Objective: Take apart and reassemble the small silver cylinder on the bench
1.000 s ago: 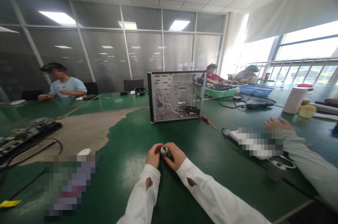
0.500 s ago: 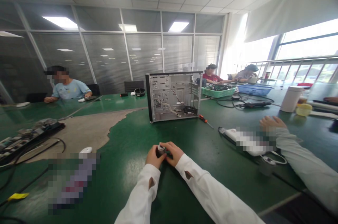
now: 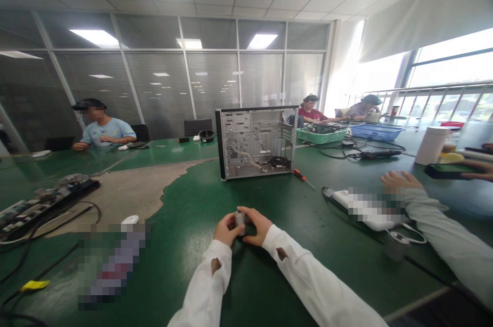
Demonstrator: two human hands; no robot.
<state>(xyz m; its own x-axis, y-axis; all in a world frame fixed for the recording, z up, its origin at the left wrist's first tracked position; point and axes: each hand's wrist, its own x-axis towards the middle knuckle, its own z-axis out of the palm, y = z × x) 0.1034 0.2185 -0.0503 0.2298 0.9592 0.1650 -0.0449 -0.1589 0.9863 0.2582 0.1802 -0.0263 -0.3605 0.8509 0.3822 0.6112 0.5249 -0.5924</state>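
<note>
A small grey cylinder (image 3: 239, 221) stands upright between my two hands, close to the green tabletop. My left hand (image 3: 226, 229) grips its left side with thumb and fingers. From the right, my right hand (image 3: 258, 225) curls around it, with the index finger on the top rim. What kind of cylinder it is I cannot make out. Ahead of my hands stands an open computer case (image 3: 257, 142), with loose cables inside. An orange-handled screwdriver (image 3: 300, 175) lies by its lower right corner.
A white power strip (image 3: 362, 210) and a co-worker's hand (image 3: 401, 181) are on the right. Another hand holds a dark phone (image 3: 449, 171). A green basket (image 3: 322, 135) and a blue basket (image 3: 375, 133) stand behind. A loaded power strip (image 3: 50, 204) lies left.
My right hand's fingers have opened wider around the cylinder, baring more of its side. A hand with a phone has come in at the right. The person in light blue has raised a hand.
</note>
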